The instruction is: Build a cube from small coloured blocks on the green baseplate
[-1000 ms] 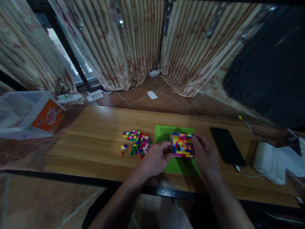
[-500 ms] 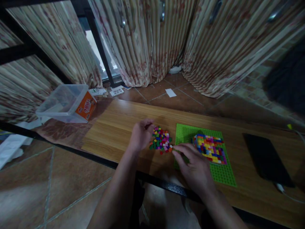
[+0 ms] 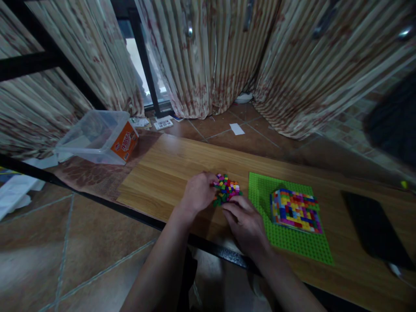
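Both hands are now at the pile of loose bricks (image 3: 228, 187) on the worktop (image 3: 175, 167). One second ago, both were at the brick-built block (image 3: 295, 210); that block is now free of contact and rests on the green baseplate (image 3: 292, 245), to the right of the pile.

Left hand (image 3: 201, 190): positioned at the left edge of the pile, fingers curled toward the bricks. Half a second ago it was raised beside the far left edge. Whether it grips a brick cannot be determined.

Right hand (image 3: 246, 222): positioned at the near right edge of the pile, thumb and fingers drawn close together. Whether a brick is held between them cannot be determined, as the fingertips merge with the pile.

Pile condition: more compact than one second ago, when several bricks lay apart on its left side. The bricks now lie in one cluster between the hands.

Effect on the work: handling appears to have shifted from the block to the loose bricks. The black tablet (image 3: 375, 225), right of the baseplate, is not involved.
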Motion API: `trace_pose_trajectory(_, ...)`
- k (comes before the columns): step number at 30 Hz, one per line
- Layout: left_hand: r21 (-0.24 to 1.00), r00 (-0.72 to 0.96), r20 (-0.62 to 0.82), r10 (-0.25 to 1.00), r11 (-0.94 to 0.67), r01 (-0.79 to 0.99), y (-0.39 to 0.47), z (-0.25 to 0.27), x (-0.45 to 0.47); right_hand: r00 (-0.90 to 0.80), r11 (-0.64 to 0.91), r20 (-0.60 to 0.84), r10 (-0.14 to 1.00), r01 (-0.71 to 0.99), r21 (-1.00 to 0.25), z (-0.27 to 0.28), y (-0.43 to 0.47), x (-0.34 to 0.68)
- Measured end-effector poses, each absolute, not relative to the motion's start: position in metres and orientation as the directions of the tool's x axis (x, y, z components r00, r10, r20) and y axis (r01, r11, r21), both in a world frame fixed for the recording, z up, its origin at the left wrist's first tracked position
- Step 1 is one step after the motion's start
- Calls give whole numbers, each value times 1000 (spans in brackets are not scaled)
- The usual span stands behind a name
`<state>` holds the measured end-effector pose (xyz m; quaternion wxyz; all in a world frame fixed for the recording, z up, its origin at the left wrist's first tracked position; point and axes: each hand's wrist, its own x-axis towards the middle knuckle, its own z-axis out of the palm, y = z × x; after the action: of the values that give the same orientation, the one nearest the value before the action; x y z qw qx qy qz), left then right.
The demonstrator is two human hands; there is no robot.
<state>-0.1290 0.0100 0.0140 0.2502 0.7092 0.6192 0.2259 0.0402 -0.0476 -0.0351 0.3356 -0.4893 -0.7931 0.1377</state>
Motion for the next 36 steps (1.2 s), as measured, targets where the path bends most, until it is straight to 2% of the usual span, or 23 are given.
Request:
trace_pose_trajectory(10, 599, 245, -68, 967, -157, 785, 5, 14, -131, -121, 377, 426, 897, 712, -592, -31, -35, 51)
trace_pose_trajectory(21, 464, 303, 49, 952, -290, 837, 3, 13, -109, -187, 419, 426, 885, 716, -558, -30, -38, 50)
trace_pose_trajectory(28, 390, 282, 29, 959, -271, 880, 3, 13, -104, -150, 405, 435, 888, 704, -584, -27, -39, 55)
trace_pose_trajectory(36, 405, 260, 8, 966, -240, 882, 4, 8, -103, -132, 393, 425, 895, 685, -614, -25, -41, 58)
